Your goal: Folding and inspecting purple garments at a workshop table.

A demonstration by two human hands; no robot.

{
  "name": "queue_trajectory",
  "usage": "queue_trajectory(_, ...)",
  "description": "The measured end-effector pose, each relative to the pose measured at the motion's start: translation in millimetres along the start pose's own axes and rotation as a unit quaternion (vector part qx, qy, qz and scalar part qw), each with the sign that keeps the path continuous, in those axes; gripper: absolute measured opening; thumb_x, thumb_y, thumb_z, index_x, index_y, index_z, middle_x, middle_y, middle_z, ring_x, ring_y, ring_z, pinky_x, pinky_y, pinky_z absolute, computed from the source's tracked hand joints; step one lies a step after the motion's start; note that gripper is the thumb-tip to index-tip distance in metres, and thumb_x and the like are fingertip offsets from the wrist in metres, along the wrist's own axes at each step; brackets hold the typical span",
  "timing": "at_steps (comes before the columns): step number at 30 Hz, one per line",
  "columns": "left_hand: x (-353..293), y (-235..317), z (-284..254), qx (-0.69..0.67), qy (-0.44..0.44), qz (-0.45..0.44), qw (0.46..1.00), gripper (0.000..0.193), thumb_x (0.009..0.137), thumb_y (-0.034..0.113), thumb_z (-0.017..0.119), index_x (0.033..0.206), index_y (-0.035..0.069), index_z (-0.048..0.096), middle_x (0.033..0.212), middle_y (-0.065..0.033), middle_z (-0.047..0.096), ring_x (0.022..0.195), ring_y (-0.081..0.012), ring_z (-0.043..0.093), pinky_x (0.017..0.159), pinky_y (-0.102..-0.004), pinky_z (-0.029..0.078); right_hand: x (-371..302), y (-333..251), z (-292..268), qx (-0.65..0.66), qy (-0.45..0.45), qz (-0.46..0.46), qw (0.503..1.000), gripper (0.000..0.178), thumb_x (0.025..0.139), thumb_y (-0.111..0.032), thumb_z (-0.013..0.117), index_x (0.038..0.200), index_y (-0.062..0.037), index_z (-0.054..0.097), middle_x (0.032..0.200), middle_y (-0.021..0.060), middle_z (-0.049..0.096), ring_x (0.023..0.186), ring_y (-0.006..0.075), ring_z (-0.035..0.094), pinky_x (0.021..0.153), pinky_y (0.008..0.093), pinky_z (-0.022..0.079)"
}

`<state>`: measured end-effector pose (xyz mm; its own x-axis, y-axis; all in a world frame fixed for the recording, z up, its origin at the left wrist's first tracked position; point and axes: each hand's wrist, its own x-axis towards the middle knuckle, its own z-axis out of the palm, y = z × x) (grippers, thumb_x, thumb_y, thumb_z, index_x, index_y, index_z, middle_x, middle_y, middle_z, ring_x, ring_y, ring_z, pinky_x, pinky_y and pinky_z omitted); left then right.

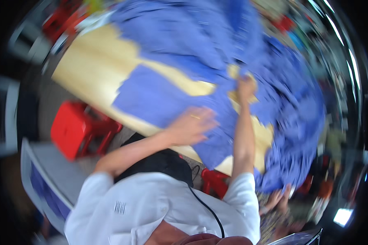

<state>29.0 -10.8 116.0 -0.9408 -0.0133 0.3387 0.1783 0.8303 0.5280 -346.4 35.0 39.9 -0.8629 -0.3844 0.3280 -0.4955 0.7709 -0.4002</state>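
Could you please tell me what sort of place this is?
Probably a garment or textile workroom, though much is blurred: heaped blue fabric covers much of a pale table, a flatter blue piece lies nearby, and a red stool stands beside the table.

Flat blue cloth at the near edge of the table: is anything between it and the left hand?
Nothing visible. The left hand is right over the flat blue cloth, its back facing up; blur hides whether it touches. The heaped blue cloth lies farther across the table, beyond that hand.
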Motion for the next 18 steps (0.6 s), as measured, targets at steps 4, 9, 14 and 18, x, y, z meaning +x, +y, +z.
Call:
queue_trajectory(4,5.6,32.8,108.5,-0.023,0.018,0.117,0.993,0.073,0.087,0.054,0.078,0.150,0.021,0.064,0.164,-0.0173,0.048,0.156,-0.0418,0.038,0.125,-0.0673,0.027,37.6,91.4,-2.4,0.072,-0.066,-0.147,0.984,0.037,0.104,-0.024,0.058,0.124,0.0008,0.077,0.116,0.0183,0.080,0.099,0.0321,0.075,0.084,0.0472,0.060)
queue_trajectory(9,-2.8,20.9,155.5,0.064,0.067,0.162,0.982,0.068,0.090,0.074,0.066,0.141,0.030,0.072,0.159,-0.0175,0.056,0.149,-0.0443,0.048,0.118,-0.0739,0.030,25.8,102.4,-13.8,0.211,-0.182,0.134,0.951,0.040,0.102,-0.021,0.060,0.133,0.0015,0.072,0.127,0.0185,0.076,0.107,0.0321,0.073,0.095,0.0449,0.058)
queue_trajectory(14,8.4,22.3,162.1,0.069,0.098,0.199,0.973,0.069,0.089,0.082,0.060,0.133,0.032,0.076,0.158,-0.0162,0.058,0.144,-0.0452,0.052,0.116,-0.0741,0.032,40.7,80.3,-48.0,0.194,-0.115,0.080,0.971,0.037,0.099,-0.016,0.061,0.130,0.0007,0.071,0.128,0.0187,0.075,0.109,0.0354,0.072,0.097,0.0458,0.057)
queue_trajectory(18,-0.4,8.0,155.4,-0.060,0.119,0.211,0.968,0.069,0.083,0.075,0.073,0.131,0.026,0.077,0.158,-0.0189,0.057,0.143,-0.0468,0.053,0.118,-0.0709,0.032,64.7,29.4,-122.4,0.184,0.127,-0.079,0.971,0.034,0.097,-0.011,0.062,0.128,0.0001,0.071,0.128,0.0189,0.074,0.110,0.0381,0.071,0.098,0.0466,0.056)
